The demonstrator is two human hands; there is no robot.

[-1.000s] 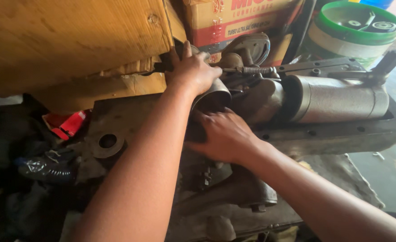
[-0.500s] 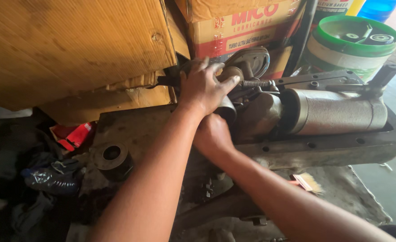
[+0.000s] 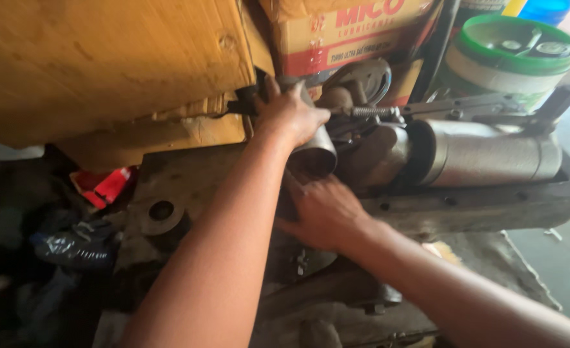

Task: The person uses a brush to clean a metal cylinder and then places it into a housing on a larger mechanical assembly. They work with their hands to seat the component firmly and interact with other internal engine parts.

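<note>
My two bare arms and hands

My left hand and right hand wear no gloves, rings or watch. Both of my forearms are uncovered as far as they show, with no sleeve or cuff in sight. My fingers look smudged with dark grime from the greasy metal.

Bucket behind cylinder; cardboard box left.

- Small cylinder under the left hand: bare metal, dull grey sheen.
- Large cylinder at right: brushed metal, faintly glossy.
- Base plate: rough, grimy metal, matt.
- Board far left: raw yellowish wood, matt.
- Box: cardboard.
- Bucket far right: glossy plastic.
</note>
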